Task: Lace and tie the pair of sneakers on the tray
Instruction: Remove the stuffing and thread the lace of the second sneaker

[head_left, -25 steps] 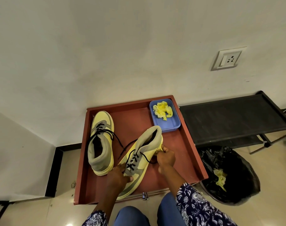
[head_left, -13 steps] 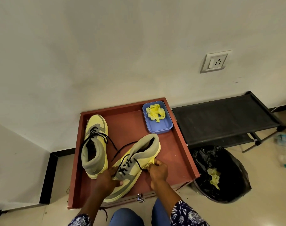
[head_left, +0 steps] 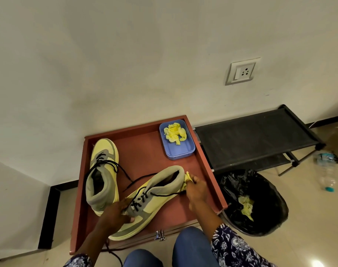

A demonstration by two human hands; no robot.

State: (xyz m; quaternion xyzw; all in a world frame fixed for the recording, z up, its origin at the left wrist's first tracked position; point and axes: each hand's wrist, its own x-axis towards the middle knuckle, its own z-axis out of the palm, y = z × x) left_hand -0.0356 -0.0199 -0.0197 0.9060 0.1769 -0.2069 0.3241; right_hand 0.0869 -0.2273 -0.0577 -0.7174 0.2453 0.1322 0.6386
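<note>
On the tray, the left hand grips the near sneaker at its toe; the right hand pinches a yellow wad at the heel. A hard tug might drag the loose lace out of its eyelets, or tip the sneaker.

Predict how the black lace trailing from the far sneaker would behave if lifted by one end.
The black lace would probably hang limp: it already lies in loose curves across the tray. It looks thin, so likely very light. Threaded through the far sneaker, it would likely tug there rather than come free.
</note>
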